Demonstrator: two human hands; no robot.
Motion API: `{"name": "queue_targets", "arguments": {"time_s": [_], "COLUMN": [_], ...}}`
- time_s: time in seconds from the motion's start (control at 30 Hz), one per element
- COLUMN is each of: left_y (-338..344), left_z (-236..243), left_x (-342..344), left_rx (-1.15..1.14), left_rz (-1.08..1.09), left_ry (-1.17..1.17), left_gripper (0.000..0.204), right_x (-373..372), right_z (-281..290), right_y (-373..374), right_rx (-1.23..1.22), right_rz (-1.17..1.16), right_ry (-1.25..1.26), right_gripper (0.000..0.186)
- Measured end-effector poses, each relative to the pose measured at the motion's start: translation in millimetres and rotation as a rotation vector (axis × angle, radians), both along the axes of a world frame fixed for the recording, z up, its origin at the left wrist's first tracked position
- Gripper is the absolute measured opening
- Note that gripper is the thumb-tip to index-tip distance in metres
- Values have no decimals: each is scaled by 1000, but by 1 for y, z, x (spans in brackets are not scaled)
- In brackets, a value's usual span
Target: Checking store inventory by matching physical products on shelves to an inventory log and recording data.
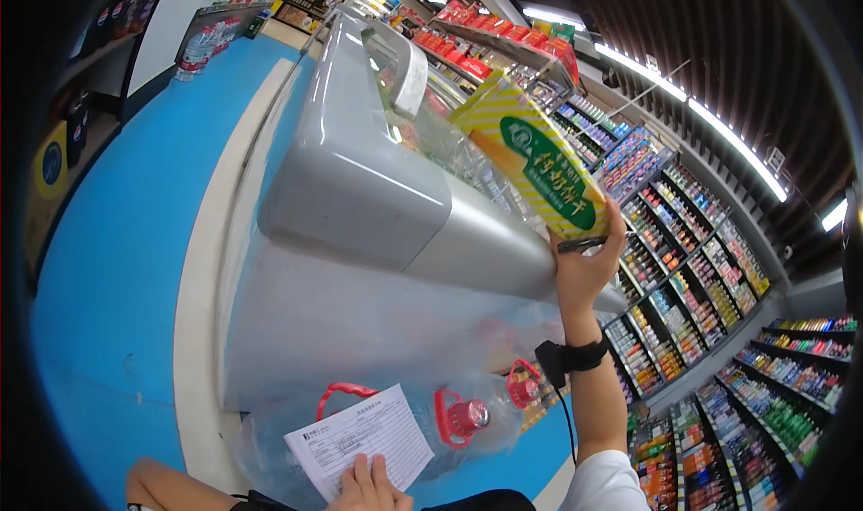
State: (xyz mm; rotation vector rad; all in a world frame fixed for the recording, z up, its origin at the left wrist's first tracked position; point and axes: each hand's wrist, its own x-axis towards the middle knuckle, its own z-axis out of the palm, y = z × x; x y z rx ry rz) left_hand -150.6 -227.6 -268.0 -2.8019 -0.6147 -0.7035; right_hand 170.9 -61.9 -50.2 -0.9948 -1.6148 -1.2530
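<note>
In my right hand [584,259] is a yellow striped packet [539,156] with a green oval, along with a thin dark object [582,241] that I cannot make out. The packet is raised over the grey freezer chest [351,201], whose glass top shows bagged goods beneath. My left hand [369,484] grips a white printed form [355,435] at the bottom of the view, its fingers over the sheet's face. Just behind the form are large clear water jugs [481,448] with red caps and handles.
A blue floor [108,286] with a pale strip runs along the left, past dark drink shelves [81,97] and bottled water [193,53]. Tall shelves of small goods [674,268] stand on the right. Red boxes [503,35] top a rack beyond the freezer.
</note>
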Motion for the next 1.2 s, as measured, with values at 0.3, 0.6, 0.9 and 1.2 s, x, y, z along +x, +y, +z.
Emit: {"name": "queue_targets", "arguments": {"time_s": [0.3, 0.6, 0.9, 1.2], "left_y": [1, 2, -2, 15], "left_z": [7, 10, 9, 1], "left_x": [4, 5, 0, 7], "left_rx": [8, 15, 85, 91], "left_rz": [9, 2, 55, -51], "left_ry": [6, 40, 57, 20], "left_gripper": [24, 24, 23, 13], "right_x": [9, 15, 23, 59], "right_z": [-7, -8, 10, 38], "right_y": [9, 10, 19, 36], "right_rx": [-105, -69, -529, -612], "right_rz": [191, 304, 433, 55], "right_ry": [107, 113, 360, 495], "right_gripper": [97, 99, 100, 51]}}
